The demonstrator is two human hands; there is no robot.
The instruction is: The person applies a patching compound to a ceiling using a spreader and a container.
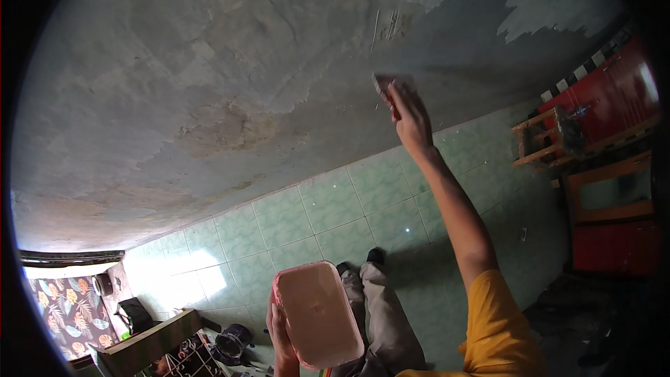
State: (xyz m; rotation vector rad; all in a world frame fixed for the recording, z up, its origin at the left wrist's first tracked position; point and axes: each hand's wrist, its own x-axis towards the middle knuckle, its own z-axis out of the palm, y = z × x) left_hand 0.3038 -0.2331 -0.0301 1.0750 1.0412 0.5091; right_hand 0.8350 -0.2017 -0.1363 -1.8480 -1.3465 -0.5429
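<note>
My right hand reaches up to the grey plastered wall, its fingers closed on a flat scraper whose light edge shows; motion blurs the far side of it. The blade is at or very near the wall surface; I cannot tell which. Low in the view, my left hand grips the left side of a pink rectangular plastic tub, tilted so that its inside faces up. A darker, damp-looking patch with ragged edges spreads across the wall around the scraper, and a brownish worn patch lies to its left.
Green floor tiles run along the wall's foot. A wooden stool and red cabinets stand at the right. At lower left are a dark bucket, a wooden-edged rack and a leaf-patterned curtain. My legs are below.
</note>
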